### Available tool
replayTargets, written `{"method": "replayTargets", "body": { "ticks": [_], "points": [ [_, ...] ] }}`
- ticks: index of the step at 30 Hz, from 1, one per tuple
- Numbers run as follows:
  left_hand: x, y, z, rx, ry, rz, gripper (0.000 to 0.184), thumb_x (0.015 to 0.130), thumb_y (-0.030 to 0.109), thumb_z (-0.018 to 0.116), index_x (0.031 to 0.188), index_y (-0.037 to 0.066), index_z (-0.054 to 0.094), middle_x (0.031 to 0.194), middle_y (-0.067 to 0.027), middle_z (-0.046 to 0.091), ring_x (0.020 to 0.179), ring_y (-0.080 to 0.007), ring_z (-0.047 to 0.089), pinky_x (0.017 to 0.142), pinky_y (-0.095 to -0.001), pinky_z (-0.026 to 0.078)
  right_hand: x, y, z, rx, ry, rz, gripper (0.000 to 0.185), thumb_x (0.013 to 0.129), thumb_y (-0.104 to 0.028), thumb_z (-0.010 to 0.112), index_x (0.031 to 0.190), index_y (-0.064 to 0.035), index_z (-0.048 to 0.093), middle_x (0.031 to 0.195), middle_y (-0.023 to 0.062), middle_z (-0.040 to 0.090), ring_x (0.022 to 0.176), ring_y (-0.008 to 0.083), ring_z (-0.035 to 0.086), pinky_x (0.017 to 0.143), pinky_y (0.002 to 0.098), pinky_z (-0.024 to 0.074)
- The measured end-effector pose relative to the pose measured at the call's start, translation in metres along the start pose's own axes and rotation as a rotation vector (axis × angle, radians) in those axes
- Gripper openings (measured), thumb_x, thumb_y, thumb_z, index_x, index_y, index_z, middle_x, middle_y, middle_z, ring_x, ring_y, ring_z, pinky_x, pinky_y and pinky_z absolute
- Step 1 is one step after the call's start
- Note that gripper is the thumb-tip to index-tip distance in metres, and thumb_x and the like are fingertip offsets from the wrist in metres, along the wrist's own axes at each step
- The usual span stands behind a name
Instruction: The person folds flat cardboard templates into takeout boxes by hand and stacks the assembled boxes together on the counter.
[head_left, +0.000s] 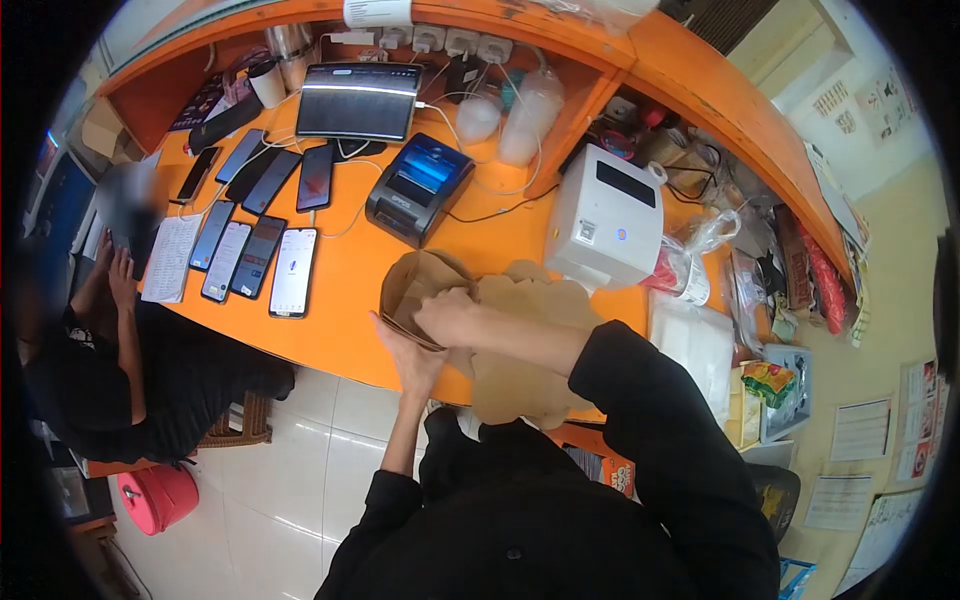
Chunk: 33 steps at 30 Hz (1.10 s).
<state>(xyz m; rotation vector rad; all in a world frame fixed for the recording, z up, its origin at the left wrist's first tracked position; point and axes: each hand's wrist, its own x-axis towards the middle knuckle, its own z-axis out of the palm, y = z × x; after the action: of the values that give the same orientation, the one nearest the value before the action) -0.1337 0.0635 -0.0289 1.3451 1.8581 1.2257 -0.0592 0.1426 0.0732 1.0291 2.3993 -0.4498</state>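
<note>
A brown paper food box (408, 283), partly folded into shape, stands tilted at the front edge of the orange table. My left hand (408, 352) grips its near outer side from below, thumb up along the wall. Inside the box, my right hand (447, 314) has its fingers curled and pressed against the paper; the fingertips are partly hidden. Under my right forearm lie flat brown cardboard blanks (535, 350) with scalloped edges, overlapping on the table.
Several phones (293, 270) lie left of the box. A black receipt printer (418, 190), a tablet (358, 103) and a white label printer (606, 215) stand behind. White plastic bags (690, 345) lie right. Another person (110, 350) sits at the left, and a pink bucket (158, 497) is on the floor.
</note>
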Motion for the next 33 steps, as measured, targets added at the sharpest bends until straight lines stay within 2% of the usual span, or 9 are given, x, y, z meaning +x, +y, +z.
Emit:
{"method": "replayTargets", "body": {
  "ticks": [10, 13, 16, 18, 21, 24, 27, 28, 33],
  "points": [
    [-0.011, 0.004, -0.006, 0.097, -0.009, 0.162, 0.125, 0.050, 0.019, 0.083, 0.136, -0.010, -0.003, 0.140, -0.0258, 0.012, 0.130, -0.0356, 0.019, 0.110, -0.0399, 0.017, 0.037, 0.022, -0.010, -0.043, -0.174, 0.006, 0.033, 0.073, -0.023, 0.068, 0.104, -0.0131, 0.067, 0.109, 0.0077, 0.063, 0.098, 0.0267, 0.061, 0.083, 0.0397, 0.0481],
    [-0.019, -0.004, -0.012, 0.125, -0.007, 0.195, 0.116, 0.053, 0.017, 0.083, 0.136, -0.005, 0.005, 0.137, -0.0233, 0.022, 0.126, -0.0319, 0.028, 0.106, -0.0387, 0.025, 0.008, 0.031, -0.032, 0.096, -0.009, -0.130, 0.032, 0.073, -0.024, 0.066, 0.104, -0.0140, 0.067, 0.104, 0.0088, 0.065, 0.097, 0.0254, 0.061, 0.083, 0.0384, 0.0485],
    [-0.020, -0.030, -0.033, 0.045, -0.245, 0.125, 0.103, 0.059, 0.010, 0.080, 0.135, -0.003, 0.013, 0.135, -0.0208, 0.029, 0.123, -0.0303, 0.035, 0.102, -0.0386, 0.031, -0.014, 0.053, -0.047, 1.064, 0.230, -0.332, 0.017, 0.076, -0.008, 0.055, 0.090, -0.0020, 0.063, 0.089, 0.0158, 0.065, 0.091, 0.0283, 0.062, 0.076, 0.0367, 0.0492],
    [-0.021, -0.046, -0.052, 0.045, -0.171, 0.170, 0.091, 0.060, 0.004, 0.076, 0.133, -0.001, 0.023, 0.136, -0.0196, 0.028, 0.124, -0.0310, 0.033, 0.103, -0.0382, 0.028, -0.046, 0.068, -0.056, 0.594, 0.668, -0.559, 0.017, 0.075, 0.002, 0.050, 0.090, 0.0006, 0.059, 0.086, 0.0131, 0.064, 0.087, 0.0290, 0.062, 0.075, 0.0397, 0.0492],
    [-0.031, 0.007, -0.097, 0.224, 0.148, 0.241, 0.095, 0.056, 0.002, 0.076, 0.135, 0.000, 0.025, 0.137, -0.0216, 0.023, 0.124, -0.0360, 0.032, 0.106, -0.0366, 0.026, -0.062, 0.083, -0.042, 0.289, 0.631, -0.582, 0.039, 0.070, 0.006, 0.054, 0.108, -0.0019, 0.054, 0.112, 0.0133, 0.055, 0.110, 0.0300, 0.050, 0.088, 0.0422, 0.0428],
    [-0.039, 0.102, -0.113, 0.326, 0.135, 0.316, 0.087, 0.055, 0.005, 0.078, 0.129, 0.000, 0.035, 0.136, -0.0175, 0.028, 0.123, -0.0347, 0.036, 0.110, -0.0423, 0.018, -0.075, 0.073, -0.037, 0.020, 0.642, -0.613, 0.066, 0.065, 0.004, 0.064, 0.126, -0.0056, 0.043, 0.132, 0.0114, 0.039, 0.125, 0.0296, 0.032, 0.095, 0.0437, 0.0362],
    [-0.034, 0.148, -0.119, 0.738, -0.204, 0.299, 0.084, 0.051, 0.012, 0.082, 0.125, 0.002, 0.042, 0.132, -0.0117, 0.037, 0.124, -0.0292, 0.037, 0.110, -0.0513, 0.009, -0.054, 0.053, -0.038, -0.001, 0.736, -0.832, 0.066, 0.057, -0.007, 0.074, 0.118, -0.0068, 0.050, 0.119, 0.0116, 0.050, 0.115, 0.0280, 0.044, 0.090, 0.0412, 0.0403],
    [-0.026, 0.133, -0.116, 0.771, -0.187, 0.359, 0.068, 0.049, 0.021, 0.083, 0.110, 0.005, 0.057, 0.113, -0.0064, 0.055, 0.113, -0.0248, 0.048, 0.109, -0.0566, 0.006, -0.050, 0.041, -0.043, -0.043, 0.568, -0.817, 0.062, 0.057, -0.010, 0.075, 0.115, -0.0051, 0.053, 0.117, 0.0120, 0.052, 0.113, 0.0279, 0.046, 0.089, 0.0399, 0.0414],
    [-0.006, 0.104, -0.107, 1.116, -0.371, 0.470, 0.026, 0.054, 0.027, 0.078, 0.070, 0.008, 0.070, 0.066, -0.0026, 0.063, 0.087, -0.0215, 0.057, 0.111, -0.0510, 0.009, -0.017, -0.012, -0.052, -0.137, -0.091, -0.658, 0.043, 0.060, -0.022, 0.077, 0.095, 0.0000, 0.063, 0.095, 0.0145, 0.064, 0.093, 0.0289, 0.060, 0.078, 0.0384, 0.0491]
  ]
}}
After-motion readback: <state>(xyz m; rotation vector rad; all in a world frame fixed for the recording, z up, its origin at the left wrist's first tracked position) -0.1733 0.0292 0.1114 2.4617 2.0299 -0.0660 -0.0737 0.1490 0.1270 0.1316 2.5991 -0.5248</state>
